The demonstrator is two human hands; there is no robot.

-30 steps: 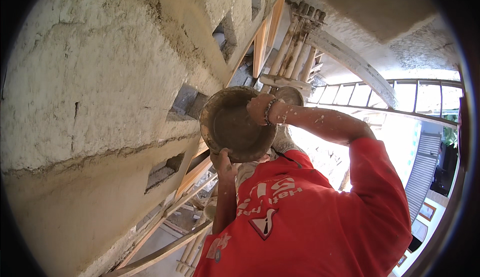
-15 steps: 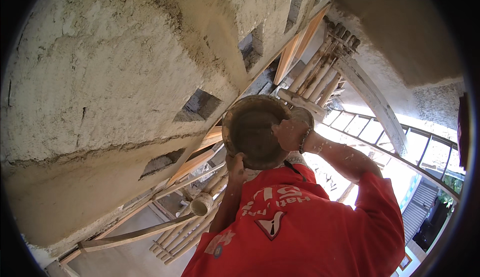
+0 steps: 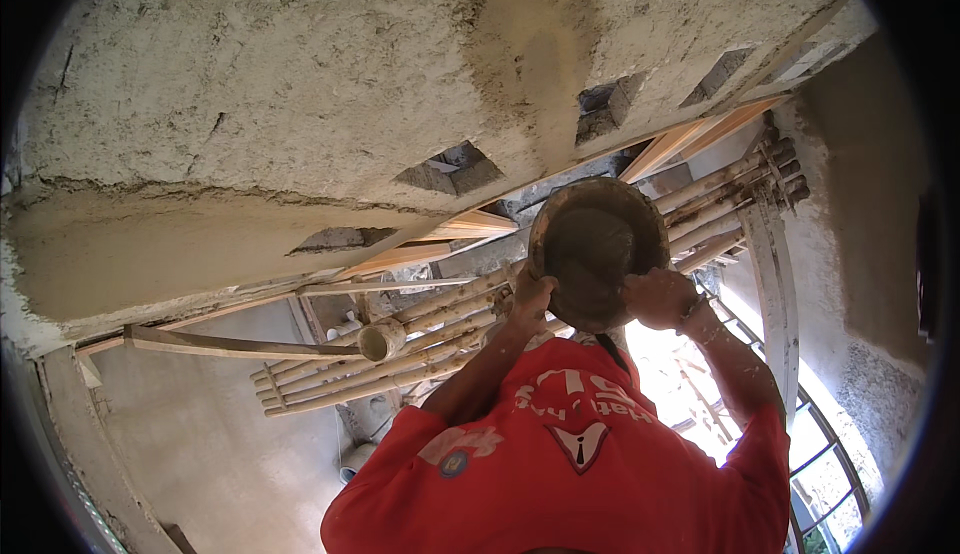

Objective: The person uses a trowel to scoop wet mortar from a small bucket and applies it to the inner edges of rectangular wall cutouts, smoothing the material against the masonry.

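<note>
My left hand (image 3: 535,294) grips the lower left rim of a round, grimy bucket (image 3: 645,224) holding grey wet mortar (image 3: 590,249). My right hand (image 3: 655,299), with a bracelet at the wrist and pale splashes along the forearm, is closed at the bucket's lower right, over its inside edge; what its fingers hold is hidden. The bucket is in front of my red shirt (image 3: 540,484), above a scaffold of bamboo poles.
A rough plastered wall (image 3: 300,74) with several square openings fills the upper view. A small pale bucket (image 3: 382,342) sits on the bamboo scaffold (image 3: 440,349). Wooden beams (image 3: 240,346) cross below the wall, and a barred opening (image 3: 815,469) is at lower right.
My view has swung round, so the wall now lies across the top. The bucket and both hands sit farther right in view, and my right hand has moved lower along the bucket's right side.
</note>
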